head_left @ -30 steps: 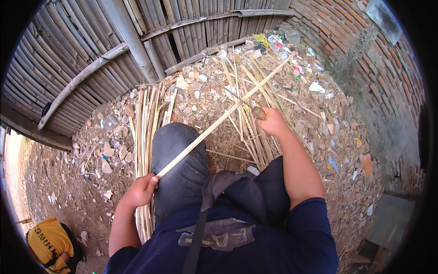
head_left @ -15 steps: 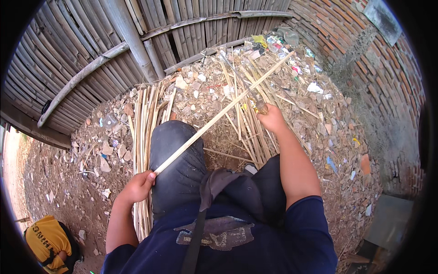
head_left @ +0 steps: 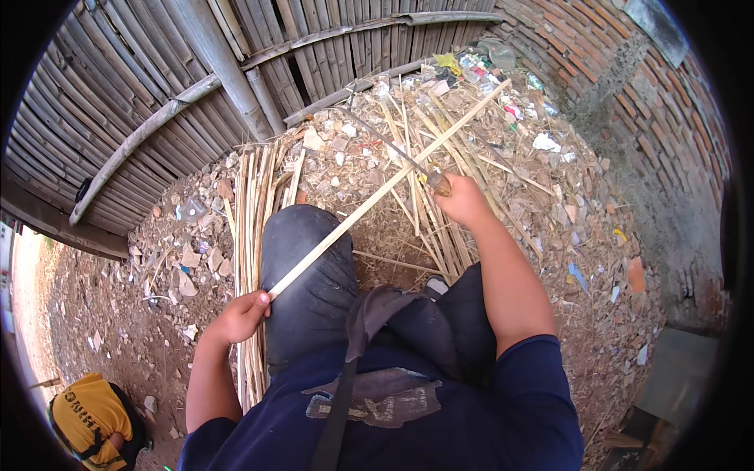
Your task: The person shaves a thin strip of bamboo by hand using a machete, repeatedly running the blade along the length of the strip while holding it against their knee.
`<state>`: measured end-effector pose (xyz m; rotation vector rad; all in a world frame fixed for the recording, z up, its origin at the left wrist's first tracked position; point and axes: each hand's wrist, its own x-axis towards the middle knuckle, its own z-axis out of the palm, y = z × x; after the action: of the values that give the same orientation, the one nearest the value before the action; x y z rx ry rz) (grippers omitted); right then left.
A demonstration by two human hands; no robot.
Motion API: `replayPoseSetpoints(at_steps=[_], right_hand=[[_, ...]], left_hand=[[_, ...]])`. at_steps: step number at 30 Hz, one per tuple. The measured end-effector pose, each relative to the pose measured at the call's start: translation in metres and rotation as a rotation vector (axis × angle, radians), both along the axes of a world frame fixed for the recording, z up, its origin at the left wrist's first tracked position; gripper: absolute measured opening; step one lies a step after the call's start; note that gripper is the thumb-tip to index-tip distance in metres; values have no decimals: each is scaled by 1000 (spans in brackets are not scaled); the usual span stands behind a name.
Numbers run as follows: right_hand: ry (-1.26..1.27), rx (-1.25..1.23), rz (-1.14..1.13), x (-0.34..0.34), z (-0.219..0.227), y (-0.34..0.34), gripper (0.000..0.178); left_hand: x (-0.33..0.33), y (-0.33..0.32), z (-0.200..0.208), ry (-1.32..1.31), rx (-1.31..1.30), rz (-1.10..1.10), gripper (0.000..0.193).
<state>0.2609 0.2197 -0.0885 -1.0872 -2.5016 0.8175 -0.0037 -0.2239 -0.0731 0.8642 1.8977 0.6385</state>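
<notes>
My left hand [head_left: 242, 315] pinches the near end of a long pale bamboo strip [head_left: 353, 220] beside my left knee. The strip slants up and away to the right, over my thigh. In my right hand [head_left: 463, 202] is a long, thin-bladed knife [head_left: 375, 134], held by its brown handle. Its blade points away to the left and crosses the strip beyond my knees; whether they touch I cannot tell. A bundle of split bamboo strips [head_left: 250, 188] lies along my left leg. More bamboo strips [head_left: 441, 239] lie on the ground between and beyond my legs.
Rubble and litter [head_left: 546, 143] cover the ground. A bamboo wall [head_left: 141, 102] stands ahead and left, a brick wall [head_left: 628, 102] on the right. A person in a yellow top [head_left: 90, 416] is at the lower left. A grey panel [head_left: 677, 373] lies at the lower right.
The knife has swung left, its tip now farther left and lower, and my right hand has shifted slightly left. My left hand keeps its hold on the strip.
</notes>
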Motion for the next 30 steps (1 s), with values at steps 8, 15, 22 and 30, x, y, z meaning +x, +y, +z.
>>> replayPoseSetpoints(at_steps=[8, 15, 22, 30], right_hand=[[-149, -146, 176, -4, 1, -6, 19], [-105, -75, 0, -4, 10, -10, 25], [-202, 126, 395, -12, -5, -28, 23], [-64, -55, 93, -14, 8, -38, 24]], left_hand=[[-10, 0, -8, -177, -19, 12, 56], [1, 2, 4, 21, -37, -23, 58], [-3, -2, -3, -81, 0, -4, 55], [4, -1, -4, 39, 95, -7, 55]])
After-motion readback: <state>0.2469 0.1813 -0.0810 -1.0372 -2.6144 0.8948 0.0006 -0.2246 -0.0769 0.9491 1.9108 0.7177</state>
